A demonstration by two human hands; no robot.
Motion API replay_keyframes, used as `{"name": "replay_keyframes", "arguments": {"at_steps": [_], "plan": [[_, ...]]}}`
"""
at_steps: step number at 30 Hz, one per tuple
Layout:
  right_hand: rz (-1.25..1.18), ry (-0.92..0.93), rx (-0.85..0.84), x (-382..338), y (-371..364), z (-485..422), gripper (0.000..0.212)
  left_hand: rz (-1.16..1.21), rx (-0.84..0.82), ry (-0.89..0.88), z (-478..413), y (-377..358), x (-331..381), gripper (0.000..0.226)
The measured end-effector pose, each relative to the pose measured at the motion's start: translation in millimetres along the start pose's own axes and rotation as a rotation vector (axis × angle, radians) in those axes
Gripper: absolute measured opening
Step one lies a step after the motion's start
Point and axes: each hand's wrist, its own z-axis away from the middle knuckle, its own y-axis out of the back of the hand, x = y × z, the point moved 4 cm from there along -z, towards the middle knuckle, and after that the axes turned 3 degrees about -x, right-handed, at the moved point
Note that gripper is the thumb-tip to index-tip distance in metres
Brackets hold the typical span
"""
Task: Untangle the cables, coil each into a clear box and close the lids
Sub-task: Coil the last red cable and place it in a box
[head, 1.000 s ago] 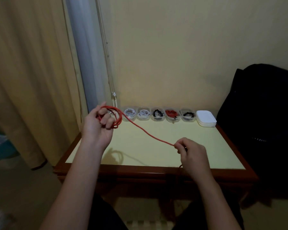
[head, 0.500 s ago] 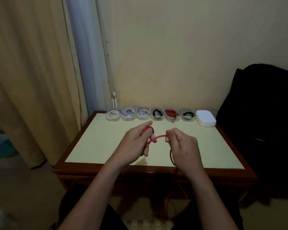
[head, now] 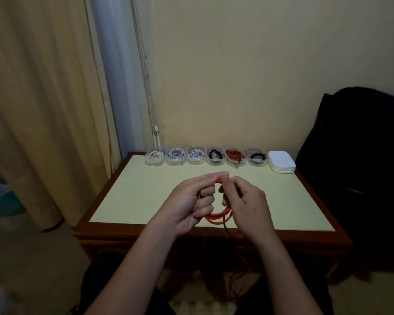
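Note:
Over the near middle of the table, my left hand grips a coil of red cable, whose loops hang below my fingers. My right hand pinches the same cable at the top of the coil, fingertips meeting those of the left. The cable's loose end drops over the table's front edge toward my lap. Along the back edge stands a row of several clear boxes holding coiled white, black and red cables, without lids. A stack of white lids lies at the right end of the row.
The table has a pale yellow top and a dark wooden rim. A dark bag or chair stands close against its right side. A curtain hangs to the left, with thin cords beside it.
My left hand came from the far left to the middle with the coil. My right hand moved up to meet it, and the stretched cable between them is now wound into loops.

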Motion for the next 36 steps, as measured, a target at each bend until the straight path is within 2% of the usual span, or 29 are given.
{"name": "replay_keyframes", "arguments": {"at_steps": [2, 4, 8, 10, 13, 16, 18, 21, 25, 30, 33, 36], "plan": [[0.015, 0.006, 0.025, 3.6, 1.2, 0.8, 0.037, -0.167, 0.043, -0.038, 1.1, -2.9, 1.2, 0.031], [-0.013, -0.011, 0.026, 5.7, 1.8, 0.9, 0.037, -0.218, 0.054, -0.059, 2.7, -4.3, 3.4, 0.028], [-0.09, -0.046, 0.09, 6.6, 5.2, -0.4, 0.051, -0.05, 0.062, -0.038, 1.5, -1.3, 11.9, 0.03], [-0.108, -0.094, 0.11, 12.3, 5.3, -0.5, 0.051, 0.028, 0.076, -0.042, 0.6, 3.1, 17.9, 0.031], [-0.121, -0.162, 0.023, 26.6, 3.0, 1.3, 0.043, 0.141, 0.086, -0.06, 0.1, 9.0, 27.8, 0.036], [-0.229, -0.252, -0.151, 33.3, -4.8, 5.9, 0.025, 0.242, 0.098, -0.085, 1.6, 15.1, 38.4, 0.037], [-0.208, -0.248, -0.222, 33.3, -9.1, 8.3, 0.014, 0.285, 0.106, -0.099, 2.3, 18.8, 43.4, 0.033], [-0.121, -0.219, -0.241, 33.2, -11.1, 8.9, 0.012, 0.292, 0.136, -0.13, 5.2, 24.3, 48.6, 0.032], [-0.137, -0.214, -0.168, 31.6, -4.5, 6.9, 0.013, 0.098, 0.27, -0.212, 8.6, 38.3, 52.8, 0.027], [-0.232, -0.222, -0.033, 26.5, 2.7, 2.6, 0.011, -0.453, 0.445, -0.226, 10.1, 49.5, 48.3, 0.025], [-0.267, -0.219, 0.022, 21.3, 5.3, -0.2, 0.011, -0.615, 0.422, -0.215, 10.9, 38.7, 40.2, 0.014], [-0.272, -0.194, 0.023, 15.6, 5.3, -1.7, 0.01, -0.687, 0.372, -0.2, 8.2, 28.5, 31.1, 0.015]]}}
